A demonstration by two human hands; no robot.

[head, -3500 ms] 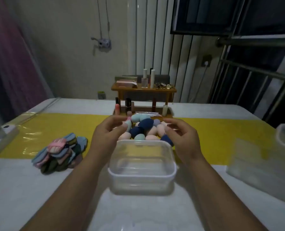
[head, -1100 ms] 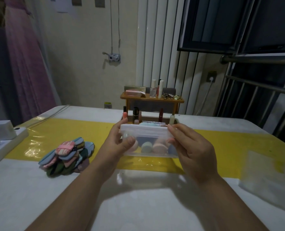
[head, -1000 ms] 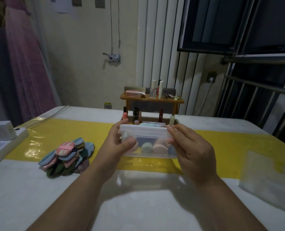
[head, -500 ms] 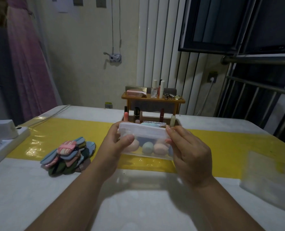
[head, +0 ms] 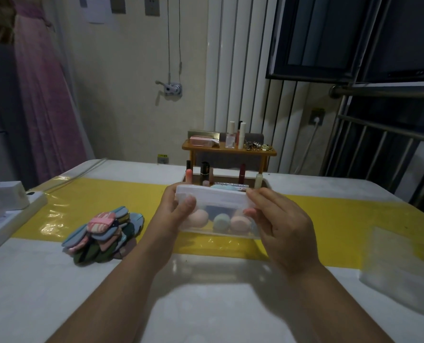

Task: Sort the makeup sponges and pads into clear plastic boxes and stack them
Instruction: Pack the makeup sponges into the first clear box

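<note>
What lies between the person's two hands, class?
In the head view, a clear plastic box of makeup sponges, with the left hand gripping one end and the right hand the other.

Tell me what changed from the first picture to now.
Sponges went from their heap into the clear box, now lifted off the table; the left hand and right hand each hold one end. The pad pile stayed put on the left.

No readable text, wall notice (head: 95,8) too blurred
</note>
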